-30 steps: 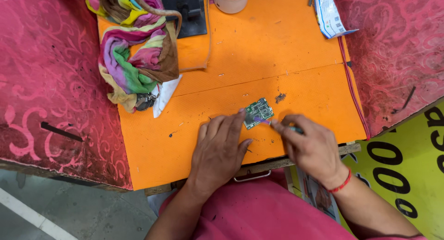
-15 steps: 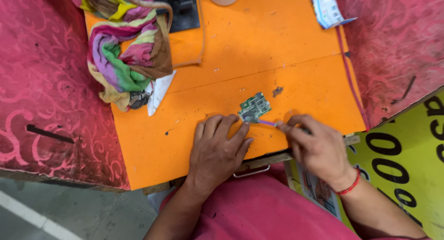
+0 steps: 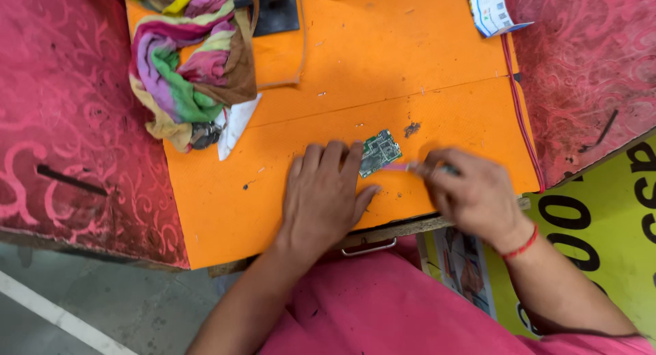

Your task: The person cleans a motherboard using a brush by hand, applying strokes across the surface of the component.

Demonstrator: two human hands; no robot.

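Orange table (image 3: 328, 68): circuit board (image 3: 380, 152) pinned flat by left hand (image 3: 321, 198), thin tool (image 3: 400, 167) gripped in right hand (image 3: 471, 194), work unfinished.

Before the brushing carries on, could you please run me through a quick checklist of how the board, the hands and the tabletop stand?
1. Circuit board flat on the orange tabletop: ok.
2. Left hand pinning the board: ok, its fingertips press the board's left edge.
3. Right hand gripping the thin pink-handled tool: ok, though blurred by motion.
4. Tool tip on the board: cannot tell; it reaches the board's lower right edge, but blur hides contact.
5. Dark debris beside the board: not ok, it lies close to the upper right corner.
6. Striped cloth away from the board: ok, it is far off at upper left.
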